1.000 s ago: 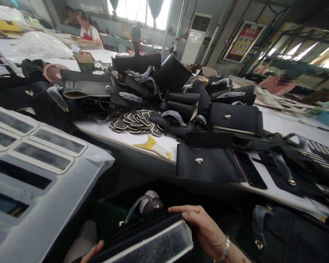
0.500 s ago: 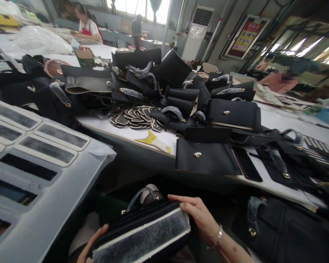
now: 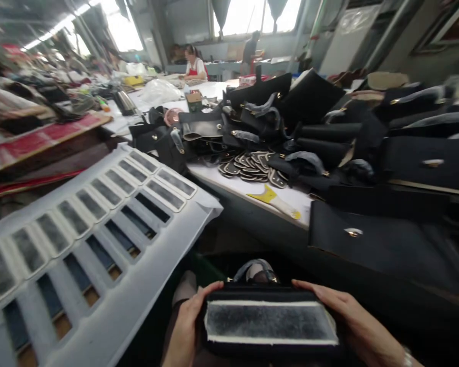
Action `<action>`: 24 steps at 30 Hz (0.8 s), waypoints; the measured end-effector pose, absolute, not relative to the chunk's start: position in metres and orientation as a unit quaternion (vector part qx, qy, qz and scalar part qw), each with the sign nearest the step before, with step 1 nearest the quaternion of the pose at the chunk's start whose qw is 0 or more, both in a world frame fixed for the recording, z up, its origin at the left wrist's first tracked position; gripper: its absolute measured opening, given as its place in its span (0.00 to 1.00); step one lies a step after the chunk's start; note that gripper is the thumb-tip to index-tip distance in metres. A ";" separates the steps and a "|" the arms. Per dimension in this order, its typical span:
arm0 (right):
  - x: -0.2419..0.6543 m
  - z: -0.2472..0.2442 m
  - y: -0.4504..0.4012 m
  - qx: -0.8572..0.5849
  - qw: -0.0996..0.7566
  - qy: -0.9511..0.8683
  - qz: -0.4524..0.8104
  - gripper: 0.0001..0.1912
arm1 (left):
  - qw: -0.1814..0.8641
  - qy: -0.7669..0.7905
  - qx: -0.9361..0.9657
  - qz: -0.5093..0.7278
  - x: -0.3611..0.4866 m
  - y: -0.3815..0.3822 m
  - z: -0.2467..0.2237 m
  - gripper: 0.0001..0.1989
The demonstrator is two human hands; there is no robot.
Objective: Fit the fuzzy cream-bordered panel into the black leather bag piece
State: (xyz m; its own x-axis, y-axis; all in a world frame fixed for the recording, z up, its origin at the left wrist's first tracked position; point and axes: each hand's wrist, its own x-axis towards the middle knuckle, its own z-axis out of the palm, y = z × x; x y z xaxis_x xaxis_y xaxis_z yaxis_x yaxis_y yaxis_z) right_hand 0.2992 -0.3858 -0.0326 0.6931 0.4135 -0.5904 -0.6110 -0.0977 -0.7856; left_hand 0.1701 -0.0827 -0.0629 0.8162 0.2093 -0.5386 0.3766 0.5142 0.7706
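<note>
A black handbag [image 3: 268,351] rests at my lap, its base turned up toward me. On that base is a grey rectangular panel [image 3: 270,322] with pale edges. My left hand [image 3: 189,318] grips the bag's left end, and my right hand [image 3: 342,306] grips its right end; the fingertips are partly hidden behind it. The bag's plastic-wrapped handle [image 3: 252,267] arches out on the far side, over my knees. To the left stands a grey slotted board [image 3: 110,311] carrying rows of pale-rimmed grey panels [image 3: 105,192].
Black bags with wrapped handles [image 3: 306,158] are heaped on the white table [image 3: 202,176], beside a pile of small dark pieces [image 3: 248,165] and a yellow-ended tool [image 3: 273,200]. A flat black bag piece [image 3: 371,239] overhangs the edge. Another person [image 3: 196,68] sits farther back.
The view has swung left, showing more of the slotted board. The bag, tilted before, is now level and squarer to me. Both hands still hold its ends.
</note>
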 end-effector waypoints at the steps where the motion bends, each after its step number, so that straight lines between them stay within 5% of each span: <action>1: 0.301 -0.033 -0.386 -0.642 0.656 0.078 0.389 0.30 | 0.801 0.283 0.526 -0.037 0.170 -0.081 -0.061 0.27; 6: 0.311 -0.035 -0.394 -0.674 0.606 0.044 0.420 0.36 | 0.760 0.216 0.610 -0.057 0.174 -0.067 -0.047 0.21; 13: 0.320 -0.051 -0.411 -0.631 0.615 0.031 0.472 0.29 | 0.817 0.186 0.516 -0.176 0.186 -0.049 -0.036 0.24; 24: 0.319 -0.056 -0.414 -0.672 0.576 0.020 0.465 0.29 | 0.801 0.218 0.523 -0.195 0.192 -0.052 -0.017 0.23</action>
